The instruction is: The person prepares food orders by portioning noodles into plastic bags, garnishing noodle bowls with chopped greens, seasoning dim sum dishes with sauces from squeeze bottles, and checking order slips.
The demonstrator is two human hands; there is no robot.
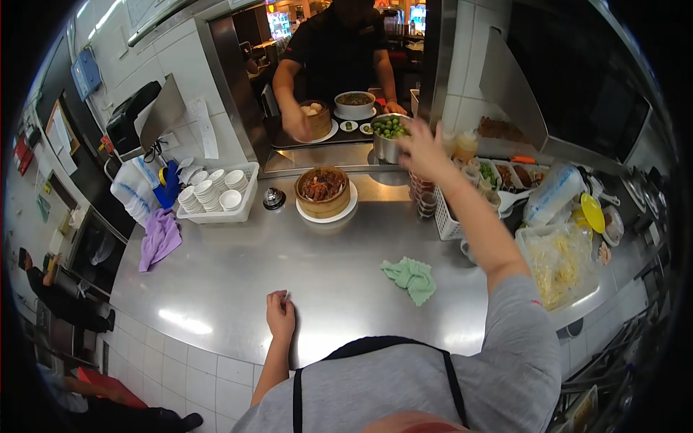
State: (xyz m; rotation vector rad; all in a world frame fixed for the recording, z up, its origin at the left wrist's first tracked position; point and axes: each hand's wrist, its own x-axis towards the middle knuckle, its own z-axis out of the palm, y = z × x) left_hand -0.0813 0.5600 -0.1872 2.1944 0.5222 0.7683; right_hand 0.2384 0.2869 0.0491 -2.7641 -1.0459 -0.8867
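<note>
One right hand (pixel 426 148) spreads empty fingers (pixel 417 131) beside pot (pixel 388 150); left hand (pixel 280 315) curls shut; contents unclear.

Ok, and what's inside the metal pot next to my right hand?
Small, round green fruits show in the metal pot. Your right hand blocks part of its right side, and whatever lies beneath the top layer is covered.
</note>
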